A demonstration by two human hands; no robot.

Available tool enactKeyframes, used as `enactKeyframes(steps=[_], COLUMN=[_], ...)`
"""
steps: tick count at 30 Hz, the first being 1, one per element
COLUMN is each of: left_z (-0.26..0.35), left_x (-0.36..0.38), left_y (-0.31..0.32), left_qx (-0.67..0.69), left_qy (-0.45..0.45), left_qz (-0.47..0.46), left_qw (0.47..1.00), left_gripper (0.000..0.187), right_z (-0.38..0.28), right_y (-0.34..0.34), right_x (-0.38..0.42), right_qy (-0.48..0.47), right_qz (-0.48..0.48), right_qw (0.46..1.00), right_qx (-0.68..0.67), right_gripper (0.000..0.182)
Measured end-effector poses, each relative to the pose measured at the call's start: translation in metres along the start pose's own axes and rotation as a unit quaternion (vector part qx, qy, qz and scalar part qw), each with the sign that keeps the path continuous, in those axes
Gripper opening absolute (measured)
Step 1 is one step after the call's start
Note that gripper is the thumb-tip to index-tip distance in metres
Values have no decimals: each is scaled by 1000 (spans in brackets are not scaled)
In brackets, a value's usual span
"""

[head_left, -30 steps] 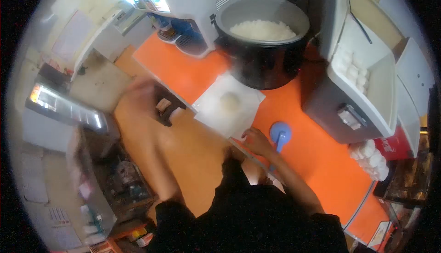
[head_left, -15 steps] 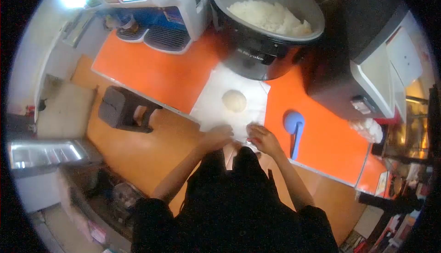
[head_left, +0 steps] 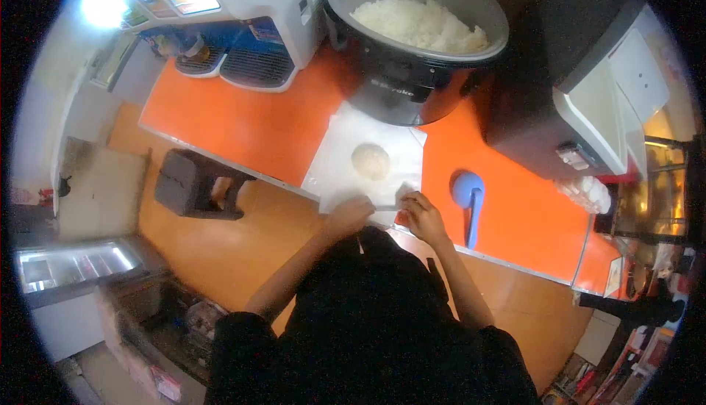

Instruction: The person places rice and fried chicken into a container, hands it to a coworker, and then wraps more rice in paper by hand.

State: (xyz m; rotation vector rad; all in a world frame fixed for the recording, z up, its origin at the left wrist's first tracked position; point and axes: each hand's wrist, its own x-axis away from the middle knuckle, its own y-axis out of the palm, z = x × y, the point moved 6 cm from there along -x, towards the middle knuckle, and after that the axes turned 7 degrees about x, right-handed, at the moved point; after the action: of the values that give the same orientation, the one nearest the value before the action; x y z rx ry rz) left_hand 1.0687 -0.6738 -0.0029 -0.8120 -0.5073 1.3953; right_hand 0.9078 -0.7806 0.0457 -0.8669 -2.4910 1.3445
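Right hand here, fingers bent inward, half closed at the near right side of the white paper; left hand opposite it, low and rounded, a touch blurred, and I can't tell whether either one truly has the sheet pinched. That paper should be feather-light and floppy, smooth enough to skate on the table, and thin enough to tear or crease under a hard tug. Best hold? The two near corners, fingertips only, well clear of the middle. And in the middle sits the rice mound, probably soft and sticky, the real weight here, likely to slump or crumble if the sheet tips; better carried on the paper than gripped. Look at it: pale, off-white, round and domed, bare paper on every side. The sheet is plain and pale, slightly askew, its far edge right by the black rice cooker. Off to the right, the blue scoop lies near, apart from the paper.
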Motion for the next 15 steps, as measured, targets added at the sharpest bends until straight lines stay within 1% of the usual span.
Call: enactKeyframes(steps=[2, 3, 5, 8, 9, 12, 15], left_z=[0, 2, 8, 24, 26, 24, 26], left_x=[-3, -6, -13, -22, -24, -26, -29], left_y=[-1, -4, -12, -28, -31, -36, -39], left_qx=[-5, -8, -22, -31, -33, -70, -87], left_qy=[-37, -56, -65, -83, -90, -84, -89], left_qz=[-2, -2, 11, 12, 10, 48, 37], left_qw=[999, 998, 998, 996, 995, 993, 992], left_gripper=[15, 15, 11, 7, 6, 7, 7], right_z=[-1, -7, -19, -22, -23, -25, -25], right_y=[-4, -9, -19, -10, -8, -7, -8], right_x=[-3, -7, -13, -20, -22, -31, -32], right_qy=[3, -23, -71, -84, -85, -81, -61], right_qz=[2, 3, 2, -17, -27, -50, -55], right_qw=[1000, 1000, 997, 994, 993, 992, 996], right_qx=[2, 10, 25, 70, 77, 78, 43], right_gripper=[15, 15, 15, 16, 16, 18, 19])
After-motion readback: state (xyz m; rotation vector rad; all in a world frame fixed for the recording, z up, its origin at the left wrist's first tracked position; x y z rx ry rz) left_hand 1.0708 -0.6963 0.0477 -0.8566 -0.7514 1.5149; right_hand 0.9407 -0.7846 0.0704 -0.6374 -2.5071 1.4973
